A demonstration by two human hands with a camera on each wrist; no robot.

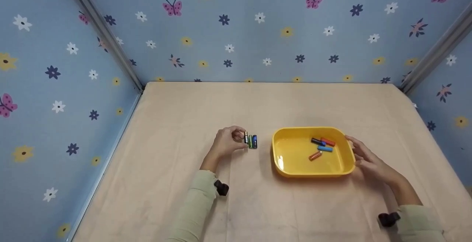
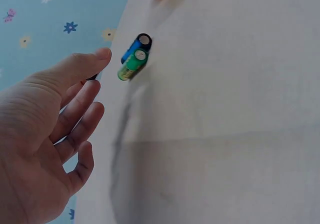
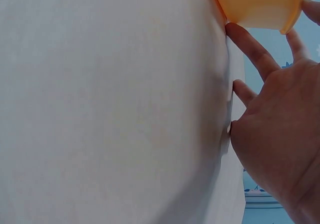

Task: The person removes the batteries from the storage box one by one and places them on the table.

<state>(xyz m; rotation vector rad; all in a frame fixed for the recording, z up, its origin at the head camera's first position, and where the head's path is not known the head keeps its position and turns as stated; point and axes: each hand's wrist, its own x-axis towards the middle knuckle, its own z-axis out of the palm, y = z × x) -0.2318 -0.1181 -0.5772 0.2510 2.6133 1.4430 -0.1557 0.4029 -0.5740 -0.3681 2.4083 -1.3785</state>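
My left hand [image 1: 225,141] pinches a black-and-gold battery [image 1: 246,137] between thumb and fingertips. In the left wrist view the fingers hide nearly all of that battery. Right beside it, a green battery [image 1: 250,141] and a blue battery [image 1: 255,141] stand close together on the cloth; the left wrist view shows the tops of the green one [image 2: 134,64] and the blue one [image 2: 139,45]. My right hand [image 1: 374,162] touches the right end of a yellow tub [image 1: 295,173] from outside, its fingers spread and fairly straight along the rim and wall.
Several batteries lie loose in the tub, among them a red one [image 1: 328,141], a light blue one [image 1: 325,148] and an orange one [image 1: 315,156]. A pale cloth [image 1: 206,105] covers the table. Patterned blue panels [image 1: 254,42] enclose it at the back and sides.
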